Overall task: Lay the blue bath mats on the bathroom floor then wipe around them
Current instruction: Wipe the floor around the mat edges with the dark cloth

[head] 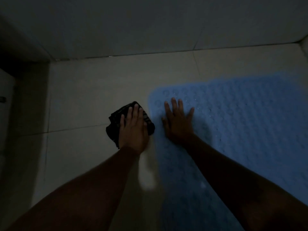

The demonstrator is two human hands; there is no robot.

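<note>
Dim light. Blue bath mat (241, 122) lies flat on the tiled floor (83, 97), filling the right half of the view. Its rounded far-left corner stops short of the wall (150, 27), with a strip of bare tile between.

Left hand (133, 129) presses a black cloth (115, 124) onto the tile just beside the mat's left edge; cannot tell whether cloth and mat touch. Grip flat, fingers straight over the cloth.

Right hand (178, 120) rests palm-down on the mat near that corner, fingers spread, holding nothing.

Bare tile runs left of the cloth to a pale fixture (5, 84), too dark to identify.
</note>
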